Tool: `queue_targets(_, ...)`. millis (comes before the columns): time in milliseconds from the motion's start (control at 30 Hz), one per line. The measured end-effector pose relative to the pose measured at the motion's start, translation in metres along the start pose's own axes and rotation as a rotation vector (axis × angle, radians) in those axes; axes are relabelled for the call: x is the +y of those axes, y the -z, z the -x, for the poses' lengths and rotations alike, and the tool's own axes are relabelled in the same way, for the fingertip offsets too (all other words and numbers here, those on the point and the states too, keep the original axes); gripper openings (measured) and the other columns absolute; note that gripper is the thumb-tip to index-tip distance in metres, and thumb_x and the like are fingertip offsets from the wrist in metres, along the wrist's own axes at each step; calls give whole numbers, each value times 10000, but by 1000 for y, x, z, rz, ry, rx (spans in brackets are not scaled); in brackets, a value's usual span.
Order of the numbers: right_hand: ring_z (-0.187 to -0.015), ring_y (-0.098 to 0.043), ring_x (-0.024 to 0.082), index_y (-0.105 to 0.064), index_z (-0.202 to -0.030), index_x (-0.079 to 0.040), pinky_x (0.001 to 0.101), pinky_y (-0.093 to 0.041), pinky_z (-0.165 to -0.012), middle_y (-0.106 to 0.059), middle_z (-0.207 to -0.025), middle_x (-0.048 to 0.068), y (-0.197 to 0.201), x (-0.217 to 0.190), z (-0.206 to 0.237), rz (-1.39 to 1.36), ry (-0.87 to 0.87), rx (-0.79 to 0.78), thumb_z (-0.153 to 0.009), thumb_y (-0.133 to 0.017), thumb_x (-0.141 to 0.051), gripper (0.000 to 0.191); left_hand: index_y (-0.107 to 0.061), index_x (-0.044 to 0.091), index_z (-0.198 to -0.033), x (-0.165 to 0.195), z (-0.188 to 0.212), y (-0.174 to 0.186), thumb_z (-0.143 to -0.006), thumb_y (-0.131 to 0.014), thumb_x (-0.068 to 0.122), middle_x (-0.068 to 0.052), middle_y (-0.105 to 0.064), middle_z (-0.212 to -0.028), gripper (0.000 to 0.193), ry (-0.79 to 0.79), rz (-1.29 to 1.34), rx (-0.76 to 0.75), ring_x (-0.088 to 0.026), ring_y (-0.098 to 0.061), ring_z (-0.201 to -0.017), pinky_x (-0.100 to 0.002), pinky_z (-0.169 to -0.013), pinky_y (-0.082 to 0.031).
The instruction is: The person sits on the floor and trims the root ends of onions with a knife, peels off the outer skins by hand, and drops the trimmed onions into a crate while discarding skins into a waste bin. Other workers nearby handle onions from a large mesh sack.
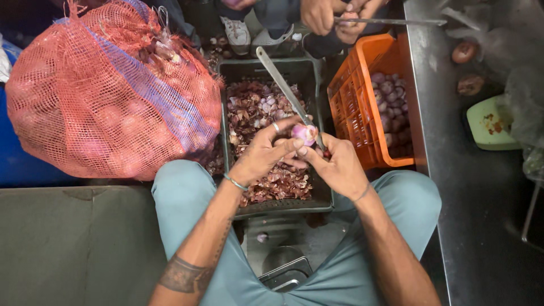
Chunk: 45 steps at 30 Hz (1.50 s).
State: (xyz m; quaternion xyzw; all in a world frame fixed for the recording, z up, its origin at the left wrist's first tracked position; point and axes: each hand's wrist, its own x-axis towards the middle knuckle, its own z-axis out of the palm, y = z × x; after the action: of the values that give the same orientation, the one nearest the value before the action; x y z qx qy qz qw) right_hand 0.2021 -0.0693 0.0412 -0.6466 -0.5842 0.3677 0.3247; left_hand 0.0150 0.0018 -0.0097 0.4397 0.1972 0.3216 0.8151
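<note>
Floor point(317, 238), peel crate point(266, 68), orange crate point(362, 62)

A small onion point(305, 134), pale purple and seemingly half peeled, sits just above frame centre. A long steel knife point(286, 90) slants from it toward eleven o'clock.

Dim grey floor point(85, 243), steel counter point(481, 187) at right, blue drum point(17, 164) at left.
</note>
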Motion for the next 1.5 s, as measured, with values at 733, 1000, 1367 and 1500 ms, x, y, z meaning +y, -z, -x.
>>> queue_targets(733, -537, -387, 63, -605, -769, -28, 310, -336, -470, -420, -548, -21, -8, 16, -1, -60, -21, 55, -1062, -511, -373, 462, -458, -1, -1428, -1, -2, -2, -916, -721, 94, -104, -646, -1233, 584, 29, -130, 129, -183, -721, -1031, -379, -799, -682)
queue_targets(1000, -535, -370, 55, -534, -691, -35, 308, -309, -464, -418, -559, -41, -17, 22, -5, -178, -76, 112, -1078, -517, -392, 526, -507, 9, -1386, 1, -1, -13, -916, -728, 98, -77, -604, -1271, 527, -36, -245, 221, -132, -702, -996, -339, -754, -674)
queue_targets(1367, -537, -343, 38, -531, -699, -59, 278, -267, -462, -400, -577, -72, -16, 23, -6, -247, -49, 94, -1089, -479, -433, 543, -469, 19, -1410, -4, -4, -15, -932, -734, 101, -97, -585, -1281, 553, -129, -164, 224, -143, -699, -1038, -344, -780, -696)
queue_targets(1500, -509, -337, 35, -560, -694, -79, 277, -252, -446, -402, -557, -77, -21, 30, -8, -316, -56, 124, -1078, -487, -420, 518, -448, 56, -1379, 6, -2, -25, -902, -751, 97, -86, -577, -1276, 566, -90, -223, 282, -101, -664, -882, -281, -599, -631)
